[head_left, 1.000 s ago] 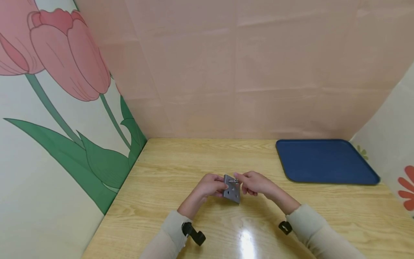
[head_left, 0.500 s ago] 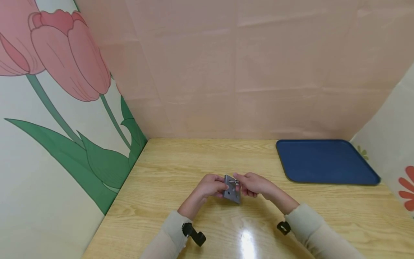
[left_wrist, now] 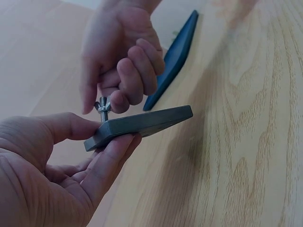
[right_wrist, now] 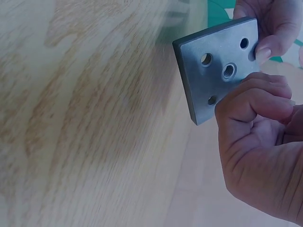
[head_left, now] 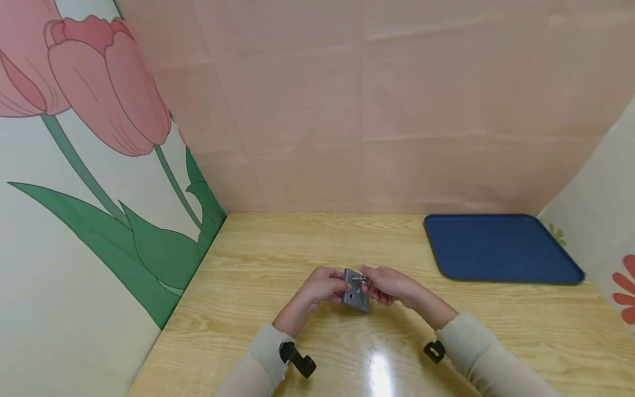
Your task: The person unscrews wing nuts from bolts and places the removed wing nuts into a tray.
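Observation:
My left hand (head_left: 324,285) pinches a square grey metal plate (head_left: 354,298) by one edge, thumb on the near face and fingers behind it. Several round holes pierce the plate (right_wrist: 191,75), as the right wrist view shows. A silver wing screw (left_wrist: 103,109) stands out from the plate's face near the edge the left hand grips. Thumb and index finger of my right hand (head_left: 392,284) pinch the screw's winged end, with the other fingers curled beside it. The right hand (right_wrist: 255,137) hides the screw in the right wrist view.
Both hands hold the plate above a light wood table (head_left: 278,242). A dark blue tray (head_left: 501,248) lies at the table's back right. A pinkish covering (head_left: 317,110) rises behind the table, and a tulip-printed panel (head_left: 99,264) stands at the left.
The right hand's fingers have shifted slightly around the wing screw, curling and easing by turns. The left hand and the plate have stayed in nearly the same place.

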Available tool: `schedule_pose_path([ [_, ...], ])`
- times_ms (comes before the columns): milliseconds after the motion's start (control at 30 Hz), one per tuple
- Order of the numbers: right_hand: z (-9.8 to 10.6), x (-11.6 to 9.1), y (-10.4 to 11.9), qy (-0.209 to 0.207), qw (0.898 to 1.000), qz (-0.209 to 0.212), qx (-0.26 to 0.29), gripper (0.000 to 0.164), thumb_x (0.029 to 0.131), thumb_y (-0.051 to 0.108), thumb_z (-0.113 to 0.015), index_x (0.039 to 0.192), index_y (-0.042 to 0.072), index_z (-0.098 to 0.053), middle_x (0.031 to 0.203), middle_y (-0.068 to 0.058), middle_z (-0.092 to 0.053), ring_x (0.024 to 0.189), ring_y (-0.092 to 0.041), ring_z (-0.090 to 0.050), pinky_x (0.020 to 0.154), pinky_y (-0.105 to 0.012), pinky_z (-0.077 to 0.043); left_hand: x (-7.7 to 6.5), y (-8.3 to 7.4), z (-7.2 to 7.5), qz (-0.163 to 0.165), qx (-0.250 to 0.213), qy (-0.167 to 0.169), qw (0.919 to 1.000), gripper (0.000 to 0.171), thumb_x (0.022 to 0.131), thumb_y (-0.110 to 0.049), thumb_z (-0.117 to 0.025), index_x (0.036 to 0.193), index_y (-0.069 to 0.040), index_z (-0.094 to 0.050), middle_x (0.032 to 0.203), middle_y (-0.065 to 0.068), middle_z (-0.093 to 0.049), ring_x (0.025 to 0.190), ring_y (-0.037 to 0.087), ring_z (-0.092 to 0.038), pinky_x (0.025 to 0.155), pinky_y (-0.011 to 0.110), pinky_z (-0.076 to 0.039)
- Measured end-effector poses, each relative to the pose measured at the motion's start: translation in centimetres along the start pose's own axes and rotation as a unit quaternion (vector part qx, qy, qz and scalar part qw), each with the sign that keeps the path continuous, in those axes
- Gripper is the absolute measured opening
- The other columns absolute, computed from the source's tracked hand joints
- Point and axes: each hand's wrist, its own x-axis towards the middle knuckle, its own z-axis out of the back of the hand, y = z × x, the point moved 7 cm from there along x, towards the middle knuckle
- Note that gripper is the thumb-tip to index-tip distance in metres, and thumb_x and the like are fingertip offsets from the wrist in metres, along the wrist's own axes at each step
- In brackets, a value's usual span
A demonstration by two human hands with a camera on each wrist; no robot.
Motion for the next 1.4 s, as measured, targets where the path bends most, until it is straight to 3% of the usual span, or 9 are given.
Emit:
schedule_pose_path([
  [333,0.1,-0.1,-0.3,-0.013,1.0,-0.016,-0.005,0.059,0.105,0.054,-0.041,0.086,0.004,-0.064,0.057,0.003,-0.046,0.049,-0.011,-0.037,0.048,-0.024,-0.029,0.0,0.1,-0.1,0.002,0.005,0.001,1.0,0.03,0.087,-0.003,-0.073,0.114,0.008,-0.067,0.093,0.013,-0.072,0.077,0.018,-0.068,0.064,0.03,-0.06],
  [500,0.5,-0.3,0.8,-0.035,0.993,0.057,-0.102,0.049,0.104,0.049,-0.051,0.095,0.003,-0.064,0.062,0.001,-0.049,0.052,-0.013,-0.042,0.049,-0.027,-0.035,0.0,0.2,0.0,0.001,0.006,0.0,1.0,0.03,0.088,-0.005,-0.073,0.114,0.007,-0.067,0.093,0.012,-0.072,0.078,0.019,-0.069,0.063,0.028,-0.059],
  [600,0.8,-0.7,1.7,-0.06,0.969,0.135,-0.199,0.038,0.101,0.044,-0.059,0.104,0.006,-0.065,0.066,0.001,-0.053,0.054,-0.012,-0.045,0.05,-0.026,-0.038,0.1,0.3,0.1,0.001,0.006,-0.002,1.0,0.029,0.088,-0.005,-0.073,0.114,0.007,-0.067,0.093,0.012,-0.072,0.078,0.019,-0.068,0.062,0.027,-0.059],
  [833,0.3,-1.8,3.1,-0.11,0.873,0.259,-0.398,0.035,0.097,0.034,-0.07,0.124,0.013,-0.061,0.065,0.013,-0.047,0.05,-0.002,-0.04,0.046,-0.021,-0.035,0.2,0.4,0.2,0.002,0.011,-0.006,0.9999,0.029,0.088,-0.005,-0.073,0.114,0.007,-0.067,0.094,0.012,-0.071,0.078,0.019,-0.068,0.063,0.029,-0.059],
  [900,0.3,-2.0,3.3,-0.121,0.863,0.267,-0.41,0.039,0.097,0.034,-0.07,0.127,0.012,-0.06,0.065,0.015,-0.046,0.05,-0.001,-0.039,0.046,-0.02,-0.035,0.2,0.4,0.1,0.003,0.012,-0.005,0.9999,0.029,0.088,-0.005,-0.073,0.114,0.006,-0.068,0.094,0.012,-0.071,0.078,0.019,-0.068,0.063,0.029,-0.059],
  [1000,0.7,-1.9,3.4,-0.13,0.882,0.255,-0.373,0.037,0.1,0.034,-0.065,0.127,0.009,-0.06,0.064,0.011,-0.048,0.049,-0.004,-0.042,0.045,-0.022,-0.036,0.2,0.3,0.1,0.005,0.015,-0.003,0.9999,0.028,0.089,-0.007,-0.073,0.114,0.005,-0.068,0.094,0.011,-0.071,0.079,0.019,-0.068,0.064,0.029,-0.059],
  [1100,1.5,-1.5,3.1,-0.144,0.922,0.206,-0.294,0.035,0.105,0.038,-0.055,0.116,0.007,-0.066,0.063,0.006,-0.051,0.051,-0.009,-0.045,0.048,-0.026,-0.039,0.2,0.3,0.1,0.007,0.015,-0.004,0.9999,0.028,0.089,-0.007,-0.073,0.113,0.005,-0.068,0.094,0.012,-0.072,0.08,0.019,-0.069,0.064,0.03,-0.06],
  [1233,2.1,-0.9,1.7,-0.122,0.973,0.099,-0.171,0.055,0.106,0.05,-0.043,0.1,0.004,-0.072,0.057,0.001,-0.05,0.048,-0.011,-0.041,0.048,-0.027,-0.036,0.2,0.3,0.0,0.009,0.016,-0.007,0.9998,0.029,0.088,-0.006,-0.074,0.114,0.006,-0.068,0.095,0.012,-0.072,0.08,0.02,-0.069,0.064,0.03,-0.06],
  [1400,1.4,-0.5,0.1,-0.051,0.996,0.022,-0.068,0.065,0.106,0.056,-0.04,0.093,0.001,-0.071,0.051,0.001,-0.047,0.042,-0.009,-0.034,0.044,-0.024,-0.03,0.4,0.5,0.0,0.01,0.013,-0.007,0.9998,0.029,0.087,-0.005,-0.074,0.113,0.007,-0.068,0.094,0.012,-0.072,0.079,0.02,-0.069,0.064,0.029,-0.06],
])
